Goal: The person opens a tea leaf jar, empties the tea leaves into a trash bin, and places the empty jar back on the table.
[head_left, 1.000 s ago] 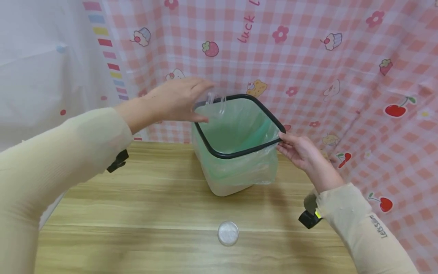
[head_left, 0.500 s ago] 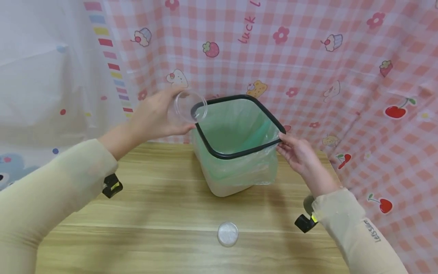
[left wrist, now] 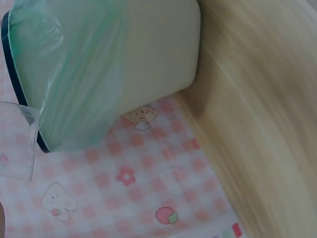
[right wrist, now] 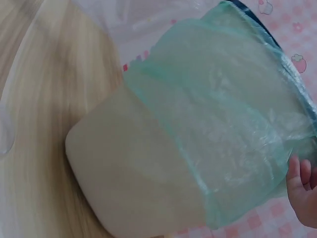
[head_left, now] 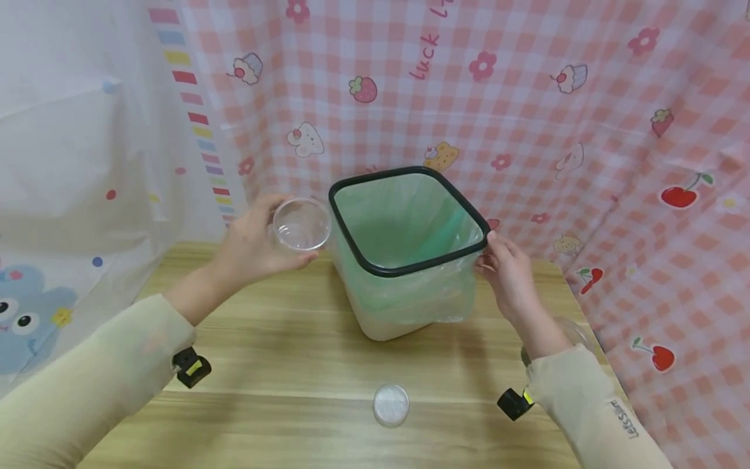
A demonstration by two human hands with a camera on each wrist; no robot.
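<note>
My left hand grips a clear round plastic cup, its mouth tipped toward the head camera and nothing seen inside. The cup is just left of a cream trash can. Over the can hangs a thin green trash bag, folded down outside under a black rim. At the rim's right corner my right hand pinches the edge between thumb and fingers. The left wrist view catches only the cup at its edge. In the right wrist view, fingers lie beside the bag.
A clear round lid-like disc lies on the wooden table in front of the can. Another clear round object is partly hidden behind my right wrist. Pink checked cloth hangs behind and to the right.
My left hand has come away from above the can's opening, moving left and down with the cup and turning its mouth into view. The right hand stays at the rim.
</note>
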